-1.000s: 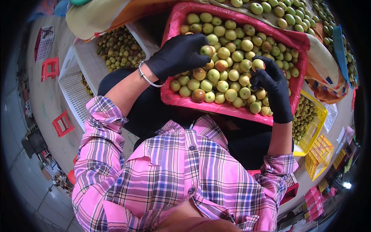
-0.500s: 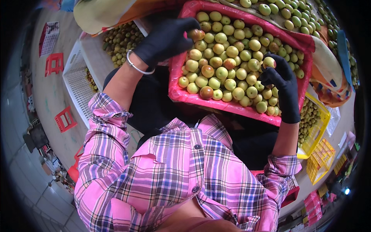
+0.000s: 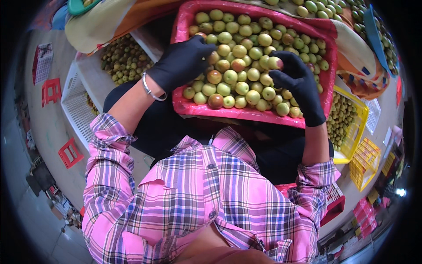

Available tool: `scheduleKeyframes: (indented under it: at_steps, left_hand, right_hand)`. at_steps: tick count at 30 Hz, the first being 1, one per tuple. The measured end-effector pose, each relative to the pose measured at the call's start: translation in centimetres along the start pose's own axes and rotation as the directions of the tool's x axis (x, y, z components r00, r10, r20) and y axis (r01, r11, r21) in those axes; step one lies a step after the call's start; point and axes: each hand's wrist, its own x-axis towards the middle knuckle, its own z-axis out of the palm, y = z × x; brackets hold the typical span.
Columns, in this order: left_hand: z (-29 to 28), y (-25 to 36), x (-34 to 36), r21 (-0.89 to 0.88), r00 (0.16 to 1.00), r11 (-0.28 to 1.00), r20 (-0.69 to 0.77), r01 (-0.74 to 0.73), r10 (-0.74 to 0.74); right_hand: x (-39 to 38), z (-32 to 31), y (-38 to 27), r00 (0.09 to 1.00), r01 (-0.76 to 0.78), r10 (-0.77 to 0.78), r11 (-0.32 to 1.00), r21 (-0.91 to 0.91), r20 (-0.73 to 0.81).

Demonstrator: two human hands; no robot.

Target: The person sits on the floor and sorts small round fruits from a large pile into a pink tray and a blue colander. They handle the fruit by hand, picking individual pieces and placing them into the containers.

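Note:
A shallow rectangular tub (image 3: 239,113) lined with shiny pink-red plastic lies before me, full of round green jujubes (image 3: 230,77), several of them blushed brown-red. My left hand (image 3: 185,62), in a black glove with a silver bangle at the wrist, reaches over the tub's left side. Its fingers are curled at a reddish jujube (image 3: 213,57); the knuckles hide part of the grip. On the right side my black-gloved right hand (image 3: 300,83) pinches a green jujube with a red patch (image 3: 275,63) between thumb and fingers, just above the pile.
At left stands a white crate (image 3: 83,99), with darker jujubes (image 3: 125,59) beside my leg. A yellow crate (image 3: 361,121) of small jujubes sits right. More green fruit (image 3: 323,6) lies on cloth beyond the tub. Red stools (image 3: 51,91) stand on the floor.
The view has shifted, so the tub appears further left and slightly higher. My left hand has come down nearer the tub's middle rows. My right hand has moved left with the jujube turned.

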Motion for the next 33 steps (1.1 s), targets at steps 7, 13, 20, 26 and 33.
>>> scheduleKeyframes:
  at_steps: [7, 13, 20, 26, 33]
  left_hand:
    - [-0.2, -0.2, 0.4, 0.054, 0.996, 0.998, -0.085, 0.045, -0.04]
    - [-0.1, 1.2, 0.7, -0.416, 0.984, 0.902, -0.169, -0.119, 0.052]
    - [-1.1, 5.8, 0.8, -0.88, 0.897, 0.246, 0.435, 0.406, 0.076]
    - [0.1, 6.0, 0.4, -0.874, 0.875, 0.171, 0.474, 0.455, 0.094]
    - [0.2, 6.4, 0.4, -0.822, 0.818, 0.079, 0.569, 0.563, 0.082]
  right_hand:
    - [-0.1, 1.0, 0.0, 0.999, 0.043, -0.045, 0.995, -0.09, -0.026]
    - [-0.2, 2.2, 0.8, 0.984, 0.121, -0.156, 0.944, -0.306, -0.092]
    - [-1.1, 4.3, -0.2, 0.942, 0.287, -0.336, 0.807, -0.516, -0.001]
    - [-1.7, 5.0, -0.4, 0.941, 0.275, -0.337, 0.733, -0.622, 0.018]
    - [-1.7, 5.2, -0.3, 0.907, 0.352, -0.419, 0.693, -0.63, 0.046]
